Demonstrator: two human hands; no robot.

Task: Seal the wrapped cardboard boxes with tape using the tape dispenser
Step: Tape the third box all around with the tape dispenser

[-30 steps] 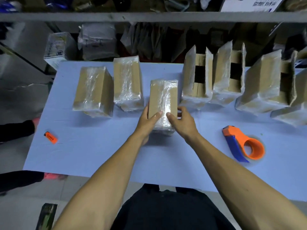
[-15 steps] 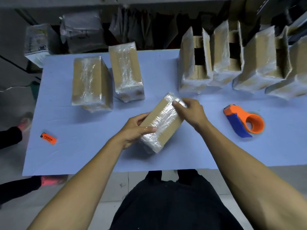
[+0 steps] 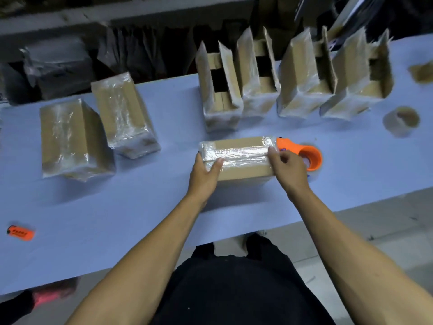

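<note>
A wrapped cardboard box lies on its side across the blue table, its long side facing me. My left hand grips its left end, thumb on top. My right hand holds the right end, fingers curled at the corner. The orange tape dispenser lies just behind my right hand, partly hidden by it and the box. Two closed wrapped boxes stand at the left. Several wrapped boxes with open flaps line the back.
A roll of clear tape sits at the right. An orange lighter lies near the front left edge. Dark bags and a shelf stand behind the table. My dark-clothed body is at the table's front edge.
Both hands lifted the box from the row, pulled it toward me and turned it from upright to lying crosswise in front of the dispenser. The view has shifted right.
</note>
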